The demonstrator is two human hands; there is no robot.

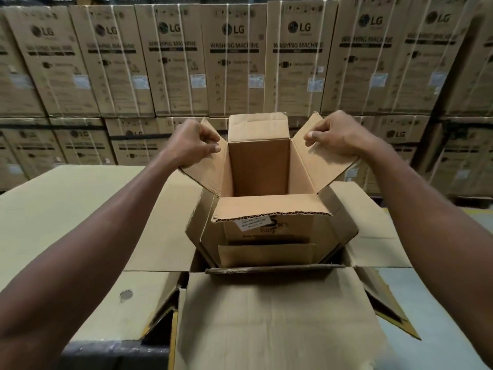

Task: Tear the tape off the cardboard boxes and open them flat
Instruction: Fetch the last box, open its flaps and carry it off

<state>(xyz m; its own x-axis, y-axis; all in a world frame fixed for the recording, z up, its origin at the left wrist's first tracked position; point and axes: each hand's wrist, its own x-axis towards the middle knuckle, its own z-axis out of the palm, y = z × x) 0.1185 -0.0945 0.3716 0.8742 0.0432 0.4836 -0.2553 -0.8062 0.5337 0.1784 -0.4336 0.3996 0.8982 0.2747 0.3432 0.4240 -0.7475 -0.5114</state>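
While hands (pixel 262 141) grip flaps (pixel 324 156) (spread).

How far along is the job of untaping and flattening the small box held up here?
Done: the small box has its top flaps apart, with no tape visible across the opening. In hand: the left hand grips the left flap and the right hand grips the right flap, spreading them. Left: the box walls stand upright, so it is not yet flat.

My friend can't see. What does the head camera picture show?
Two hands pull apart the side flaps of a small open cardboard box: left hand, right hand. It sits in a bigger open box, before stacked washing machine cartons.
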